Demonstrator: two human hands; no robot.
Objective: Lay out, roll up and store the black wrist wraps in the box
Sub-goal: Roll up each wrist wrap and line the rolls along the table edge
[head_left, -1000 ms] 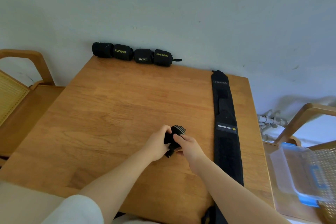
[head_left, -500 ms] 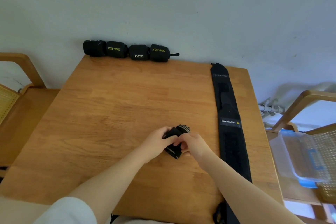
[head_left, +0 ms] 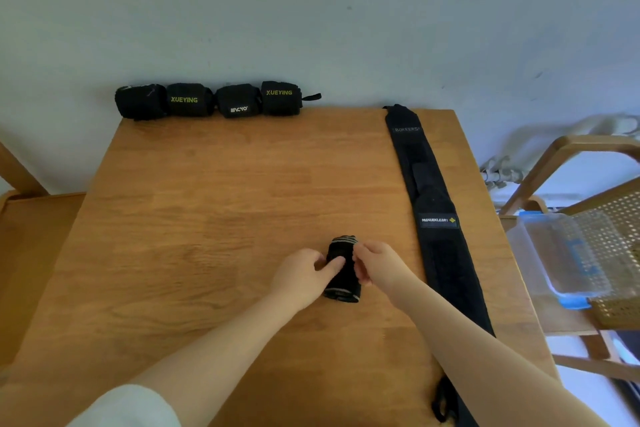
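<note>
Both hands on the roll (head_left: 342, 269), mid-worktop: left hand (head_left: 300, 274) pinches its side to stop it unwinding, right hand (head_left: 377, 265) grips the other side, likely fixing the tail. Flat wrap (head_left: 433, 218) just right of it; box (head_left: 562, 253) further right.

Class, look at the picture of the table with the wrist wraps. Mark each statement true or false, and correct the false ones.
1. Four rolled wraps sit in a row at the table's far edge. True.
2. Both hands hold the roll near the table's middle. True: the left hand and right hand grip it.
3. The long wrap is rolled up. False: it lies flat along the table's right side.
4. The box stands on the table. False: it rests on the chair to the right.
5. The rolls are already in the box. False: all five are on the table.
</note>
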